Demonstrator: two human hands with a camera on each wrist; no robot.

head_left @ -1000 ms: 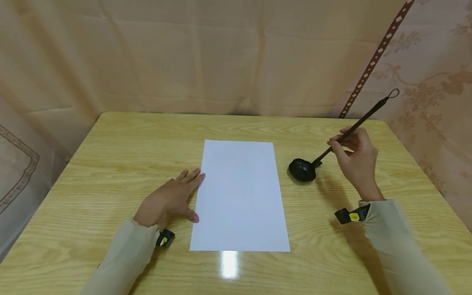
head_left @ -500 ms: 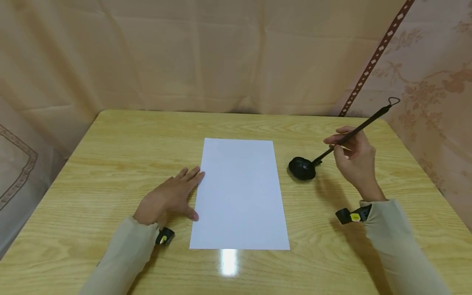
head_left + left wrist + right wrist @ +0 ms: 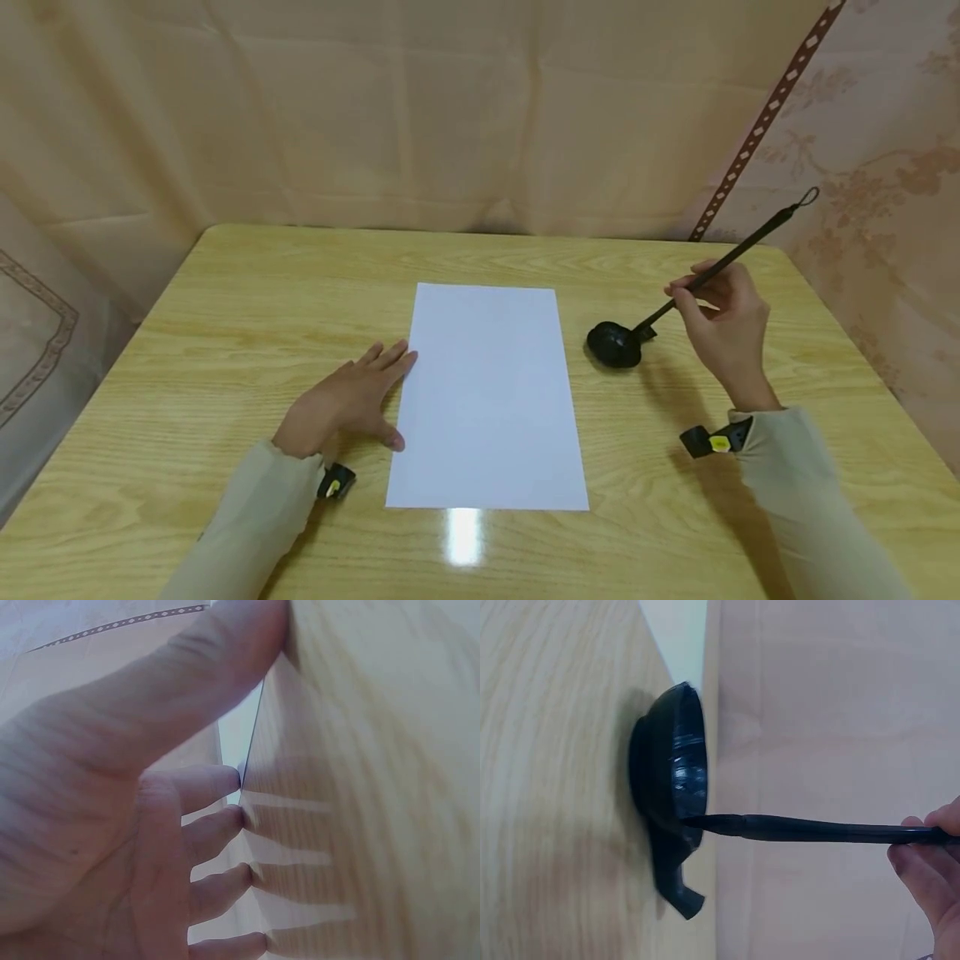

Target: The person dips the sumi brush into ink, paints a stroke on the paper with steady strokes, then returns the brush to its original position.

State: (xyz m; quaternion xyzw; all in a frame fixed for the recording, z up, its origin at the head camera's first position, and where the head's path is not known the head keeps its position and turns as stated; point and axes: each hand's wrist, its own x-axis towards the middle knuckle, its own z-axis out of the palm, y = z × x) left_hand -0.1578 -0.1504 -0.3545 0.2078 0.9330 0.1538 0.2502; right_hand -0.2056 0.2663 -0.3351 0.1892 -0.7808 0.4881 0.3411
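Note:
My right hand [image 3: 727, 321] pinches the slender dark handle of an ink brush [image 3: 753, 239] that has a cord loop at its upper end. The brush slants down to the left, and its black bristle tip [image 3: 712, 823] meets the near rim of a small black ink dish [image 3: 613, 344] with a stubby handle. To the left, a blank white sheet of paper [image 3: 487, 400] lies flat. My left hand [image 3: 345, 404] rests with spread fingers along its left edge; thumb and fingertips touch the edge. In the left wrist view, fingertips [image 3: 232, 817] press down on that edge.
A pale wood-grain table [image 3: 262, 292] bears everything, with a bright light reflection [image 3: 463, 537] below the paper. Beige curtain [image 3: 360, 117] hangs behind the far edge, and a floral cloth [image 3: 900, 183] hangs at the right. Both wrists wear small black cameras [image 3: 696, 442].
The brush's upper end dipped, then rose again, while the right fingers shifted slightly on the handle. The tip stays at the ink dish. Left hand and paper keep their places.

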